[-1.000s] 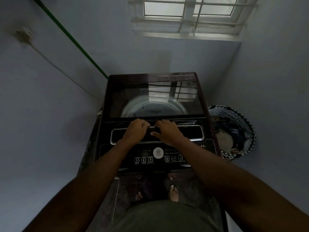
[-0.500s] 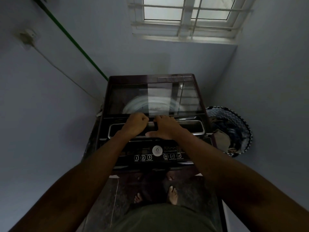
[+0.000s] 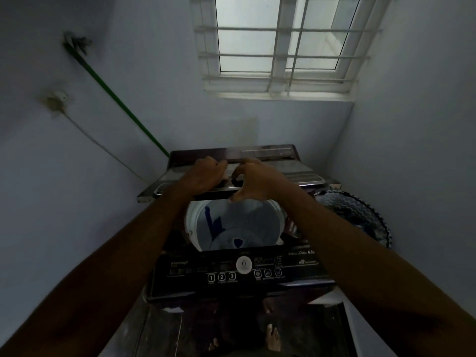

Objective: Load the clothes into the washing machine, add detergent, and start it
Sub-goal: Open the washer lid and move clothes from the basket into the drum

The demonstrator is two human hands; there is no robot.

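both hands on the front edge of the washing machine lid [image 3: 283, 173], lid half raised and folding back. left hand [image 3: 206, 176] curled over the lid edge, gripping it; right hand [image 3: 255, 181] just beside it, fingers hooked on the same edge with the thumb underneath. below the hands the drum [image 3: 231, 228] is open to view, pale inside with a blue part, no clothes seen in it. control panel [image 3: 242, 269] sits nearer the person than the hands. laundry basket [image 3: 360, 217] with the clothes is off to the right hand's side, on the floor beside the machine — not touched yet. step looks like opening the lid, early in the task. to do it well: keep both grips even so the lid doesn't twist, push it fully back until it rests — then let go and reach right for the basket.
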